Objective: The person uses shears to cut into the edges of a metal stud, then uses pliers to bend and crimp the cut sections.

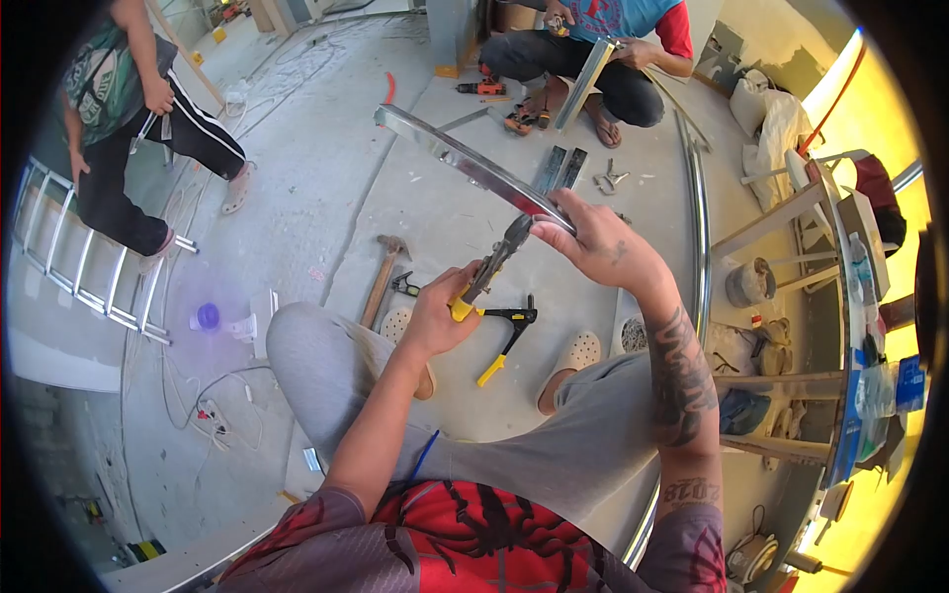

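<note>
Metal channel (463, 161) slanted far-left from our right grip (605, 247), clenched on its near end; our left grip (432, 314) grasped a tool (491, 265).

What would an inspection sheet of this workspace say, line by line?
Surface: floor, dusty and marked.
Job's things: metal channel; yellow-handled tool at its near end.
Clutter: hammer, orange drill, black-and-yellow tool on the floor.
Hands: left hand grips the yellow-handled tool; right hand holds the channel.
Cables: loose on the floor, left side.
Surroundings: standing person beside ladder; crouching person ahead.
</note>
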`<state>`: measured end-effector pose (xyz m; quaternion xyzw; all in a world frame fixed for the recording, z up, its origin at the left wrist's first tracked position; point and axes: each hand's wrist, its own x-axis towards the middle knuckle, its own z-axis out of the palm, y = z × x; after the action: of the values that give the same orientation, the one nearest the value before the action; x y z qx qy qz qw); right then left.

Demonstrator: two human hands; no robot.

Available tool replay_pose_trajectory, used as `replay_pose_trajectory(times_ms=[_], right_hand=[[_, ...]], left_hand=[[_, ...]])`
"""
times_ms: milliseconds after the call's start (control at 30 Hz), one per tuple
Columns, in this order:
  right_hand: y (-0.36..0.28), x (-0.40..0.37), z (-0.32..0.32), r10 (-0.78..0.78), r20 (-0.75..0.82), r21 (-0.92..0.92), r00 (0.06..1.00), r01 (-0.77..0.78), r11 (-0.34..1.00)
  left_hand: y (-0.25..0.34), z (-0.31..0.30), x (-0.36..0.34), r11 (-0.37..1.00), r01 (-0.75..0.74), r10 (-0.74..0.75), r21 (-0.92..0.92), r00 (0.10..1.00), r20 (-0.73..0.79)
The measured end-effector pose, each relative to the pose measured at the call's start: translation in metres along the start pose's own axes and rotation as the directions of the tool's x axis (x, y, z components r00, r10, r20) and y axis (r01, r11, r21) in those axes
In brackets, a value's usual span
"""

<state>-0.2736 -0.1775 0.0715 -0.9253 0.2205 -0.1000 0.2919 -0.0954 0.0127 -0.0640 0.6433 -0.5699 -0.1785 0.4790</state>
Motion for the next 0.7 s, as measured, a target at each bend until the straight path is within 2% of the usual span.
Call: replay_pose_trajectory(times_ms=[167,333,433,500,700], right_hand=[[-0.003,-0.001,-0.002,0.003,0.012,0.044,1.0,-0.004,0.999],[-0.005,-0.003,-0.003,0.002,0.009,0.059,1.0,-0.002,0.998],[0.0,-0.003,0.001,0.001,0.011,0.052,1.0,-0.002,0.999],[0.007,-0.001,0.009,-0.088,-0.093,0.059,0.992,0.094,0.994],[0.006,-0.001,0.012,-0.116,-0.117,0.054,0.986,0.123,0.991]], left_hand=[[0.002,-0.002,0.001,0.999,-0.021,0.021,0.029,1.0,0.004],[0.006,0.0,0.001,0.999,-0.04,0.04,-0.024,0.999,-0.026],[0.011,-0.001,0.002,1.0,-0.012,0.012,-0.006,1.0,-0.02],[0.008,0.003,0.0,0.999,0.0,-0.001,-0.037,0.999,-0.043],[0.004,0.002,-0.001,1.0,-0.009,0.007,-0.027,0.998,-0.069]])
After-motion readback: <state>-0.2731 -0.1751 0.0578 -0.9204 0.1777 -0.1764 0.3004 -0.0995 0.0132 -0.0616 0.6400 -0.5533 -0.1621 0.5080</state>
